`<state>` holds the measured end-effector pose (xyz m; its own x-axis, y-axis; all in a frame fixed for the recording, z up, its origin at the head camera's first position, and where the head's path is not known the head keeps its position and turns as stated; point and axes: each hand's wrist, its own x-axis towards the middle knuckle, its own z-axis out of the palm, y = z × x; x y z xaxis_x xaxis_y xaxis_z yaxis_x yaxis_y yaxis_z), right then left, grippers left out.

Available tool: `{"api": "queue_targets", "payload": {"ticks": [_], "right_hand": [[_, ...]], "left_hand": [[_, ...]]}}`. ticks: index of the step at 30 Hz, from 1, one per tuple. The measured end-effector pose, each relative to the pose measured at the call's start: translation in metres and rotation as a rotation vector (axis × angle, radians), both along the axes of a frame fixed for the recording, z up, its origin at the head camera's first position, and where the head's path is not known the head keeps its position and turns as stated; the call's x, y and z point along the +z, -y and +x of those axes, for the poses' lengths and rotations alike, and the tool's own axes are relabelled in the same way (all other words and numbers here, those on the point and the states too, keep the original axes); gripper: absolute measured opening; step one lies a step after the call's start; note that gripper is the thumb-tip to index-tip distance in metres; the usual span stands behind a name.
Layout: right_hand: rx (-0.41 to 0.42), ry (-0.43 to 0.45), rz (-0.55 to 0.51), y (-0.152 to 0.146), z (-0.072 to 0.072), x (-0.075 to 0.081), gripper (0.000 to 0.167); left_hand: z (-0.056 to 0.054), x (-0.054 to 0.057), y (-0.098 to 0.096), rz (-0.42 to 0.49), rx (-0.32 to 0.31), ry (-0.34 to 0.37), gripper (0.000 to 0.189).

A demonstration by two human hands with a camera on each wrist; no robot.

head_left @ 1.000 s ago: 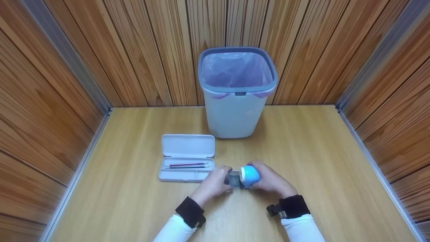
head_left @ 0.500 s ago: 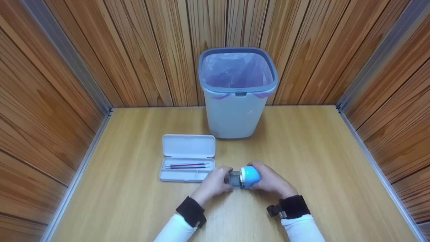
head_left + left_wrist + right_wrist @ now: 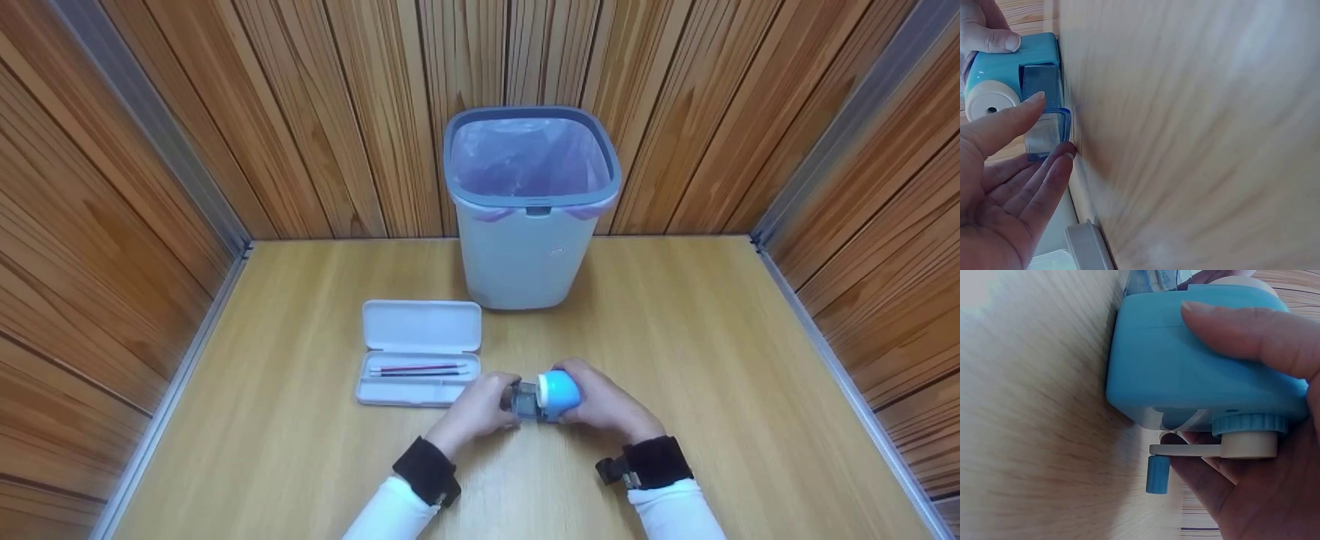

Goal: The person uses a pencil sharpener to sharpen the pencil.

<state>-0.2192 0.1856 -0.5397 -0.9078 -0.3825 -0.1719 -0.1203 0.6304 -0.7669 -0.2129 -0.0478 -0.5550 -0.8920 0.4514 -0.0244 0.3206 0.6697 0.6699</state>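
Note:
A blue crank pencil sharpener with a white front ring stands on the table, gripped by my right hand. In the right wrist view, the thumb lies along its blue body, and the crank handle with its blue knob sticks out at the back. My left hand pinches the clear shavings drawer between thumb and fingers. That drawer is pulled partly out of the sharpener's front, as the left wrist view shows. Whether shavings lie inside is too unclear to tell.
A white pencil case lies with its lid up beside my left hand, holding a red pencil and a dark pencil. Behind stands a bag-lined trash bin against the wooden back wall.

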Motion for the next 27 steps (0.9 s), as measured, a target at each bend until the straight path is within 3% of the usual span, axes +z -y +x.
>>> {"api": "queue_targets", "payload": {"ticks": [9, 18, 27], "right_hand": [[0.016, -0.036, 0.007, 0.000, 0.001, 0.000, 0.067], [0.023, -0.045, 0.010, 0.000, 0.001, -0.001, 0.066], [0.039, -0.057, -0.007, -0.001, 0.000, -0.001, 0.064]], "left_hand": [[-0.001, 0.001, -0.004, -0.028, 0.001, 0.032, 0.056], [0.003, -0.003, -0.013, 0.014, 0.016, 0.042, 0.043], [0.000, -0.005, -0.022, 0.050, 0.004, 0.064, 0.054]]}}
